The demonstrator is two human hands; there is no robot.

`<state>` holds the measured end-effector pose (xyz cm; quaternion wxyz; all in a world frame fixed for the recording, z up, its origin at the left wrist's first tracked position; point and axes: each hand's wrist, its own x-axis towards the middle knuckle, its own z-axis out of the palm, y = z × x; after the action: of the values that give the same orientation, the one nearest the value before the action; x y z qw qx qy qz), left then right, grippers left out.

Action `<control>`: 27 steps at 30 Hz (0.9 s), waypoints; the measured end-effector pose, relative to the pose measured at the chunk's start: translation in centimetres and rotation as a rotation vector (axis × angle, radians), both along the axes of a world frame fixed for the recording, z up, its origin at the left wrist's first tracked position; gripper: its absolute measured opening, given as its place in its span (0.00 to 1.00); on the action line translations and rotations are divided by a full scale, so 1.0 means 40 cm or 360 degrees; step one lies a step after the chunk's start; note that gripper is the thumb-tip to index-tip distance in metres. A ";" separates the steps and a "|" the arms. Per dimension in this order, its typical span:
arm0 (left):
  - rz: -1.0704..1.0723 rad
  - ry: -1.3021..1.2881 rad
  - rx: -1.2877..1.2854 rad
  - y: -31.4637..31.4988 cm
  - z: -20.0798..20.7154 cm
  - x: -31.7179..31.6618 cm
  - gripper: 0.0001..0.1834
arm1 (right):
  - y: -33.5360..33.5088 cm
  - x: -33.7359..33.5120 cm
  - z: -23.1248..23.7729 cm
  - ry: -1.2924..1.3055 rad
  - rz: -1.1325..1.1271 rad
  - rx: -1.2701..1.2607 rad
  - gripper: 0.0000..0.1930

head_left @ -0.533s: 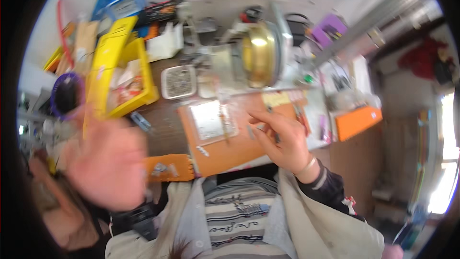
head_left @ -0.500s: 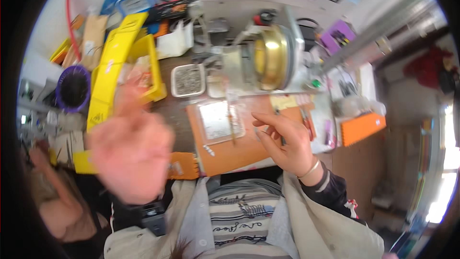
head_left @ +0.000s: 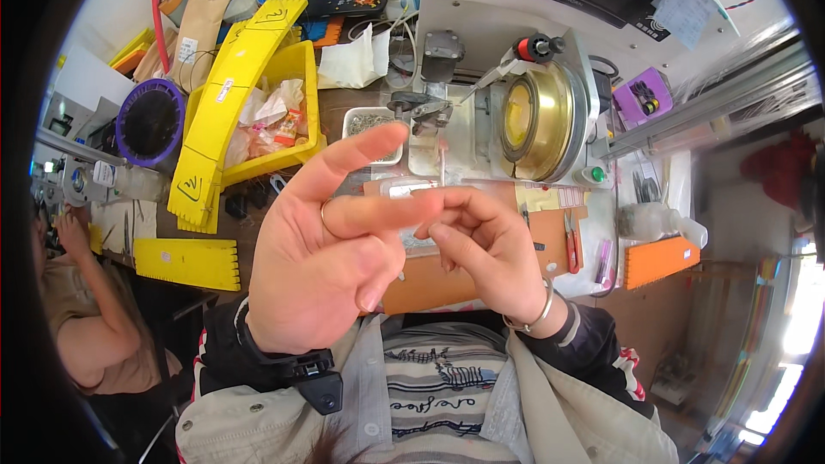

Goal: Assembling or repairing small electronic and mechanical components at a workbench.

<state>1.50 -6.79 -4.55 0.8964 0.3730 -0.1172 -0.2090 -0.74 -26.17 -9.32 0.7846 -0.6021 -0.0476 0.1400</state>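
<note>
My left hand [head_left: 322, 271] is raised over the work table with one finger stretched up and away and another, wearing a thin ring, reaching toward my right hand. Its fingers stand apart with nothing visible in them. My right hand [head_left: 490, 249], a bracelet at its wrist, has thumb and forefinger bent together by that left fingertip; whatever lies between them, if anything, is hidden. Beneath both hands is an orange-brown board [head_left: 430, 285], with a clear tray [head_left: 402, 191] mostly covered by my fingers. A thin stick [head_left: 443, 163] shows just beyond them.
Beyond stands a machine with a brass-coloured reel [head_left: 537, 125]. A white tub [head_left: 357, 125] of small metal bits, a yellow bin [head_left: 314, 107] and a purple-rimmed basket [head_left: 182, 120] are leftward. Red-handled pliers [head_left: 572, 245] and an orange strip [head_left: 662, 259] lie right. A co-worker's arm [head_left: 107, 326] shows at left.
My left hand has moved right, from the bin's front to meet my right hand, with a finger now extended. The right hand stays bent. The view has shifted and sharpened.
</note>
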 end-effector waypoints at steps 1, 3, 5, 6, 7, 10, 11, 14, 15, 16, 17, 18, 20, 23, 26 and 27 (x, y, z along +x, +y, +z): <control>0.0004 0.0004 0.0003 0.009 -0.013 0.009 0.33 | 0.000 0.010 0.001 0.0076 -0.0031 0.0035 0.19; -0.0086 -0.0558 0.0423 0.045 -0.071 0.040 0.16 | 0.010 0.026 -0.002 0.0158 -0.0050 0.0073 0.20; -0.0061 -0.0319 0.0279 0.057 -0.122 0.105 0.12 | 0.030 0.036 -0.011 0.0182 -0.0270 0.0171 0.20; -0.0031 -0.0086 0.0142 0.057 -0.141 0.129 0.09 | 0.041 0.045 -0.017 0.0182 -0.0270 0.0172 0.20; -0.0031 -0.0087 0.0142 0.048 -0.155 0.135 0.09 | 0.052 0.054 -0.024 0.0160 -0.0430 0.0180 0.19; 0.0103 0.0584 0.0656 -0.009 -0.151 0.133 0.13 | 0.073 0.102 -0.055 0.0144 -0.0731 0.0297 0.17; 0.0036 0.0636 0.0656 -0.021 -0.159 0.134 0.14 | 0.076 0.119 -0.064 0.0148 -0.0867 0.0406 0.15; -0.0119 0.0701 0.0573 -0.037 -0.202 0.156 0.15 | 0.087 0.161 -0.065 0.0084 -0.0929 0.0424 0.11; -0.0215 0.0717 0.0498 -0.042 -0.214 0.167 0.16 | 0.088 0.173 -0.069 0.0079 -0.0928 0.0424 0.11; -0.0215 0.0712 0.0497 -0.050 -0.220 0.176 0.16 | 0.089 0.184 -0.074 0.0068 -0.0983 0.0417 0.09; -0.0214 0.0753 0.0442 -0.060 -0.225 0.185 0.16 | 0.089 0.190 -0.079 0.0058 -0.1038 0.0410 0.08; -0.0209 0.0795 0.0387 -0.066 -0.231 0.194 0.16 | 0.089 0.191 -0.083 0.0055 -0.1034 0.0412 0.08; -0.0218 0.0836 0.0379 -0.072 -0.235 0.201 0.16 | 0.088 0.190 -0.090 -0.0039 -0.1012 0.0285 0.07; -0.0211 0.0897 0.0413 -0.086 -0.233 0.206 0.17 | 0.096 0.198 -0.100 -0.0178 -0.1081 0.0212 0.07; -0.0218 0.0862 0.0292 -0.059 -0.278 0.219 0.13 | 0.091 0.211 -0.141 -0.0435 -0.1127 -0.0039 0.06; -0.0175 0.0771 0.0196 -0.047 -0.295 0.225 0.11 | 0.091 0.214 -0.150 -0.0439 -0.1128 -0.0038 0.06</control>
<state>10.48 -8.67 -16.36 0.8612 0.3590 0.0937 -0.3472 7.84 -22.51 -15.30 0.7634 -0.6036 0.0601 -0.2220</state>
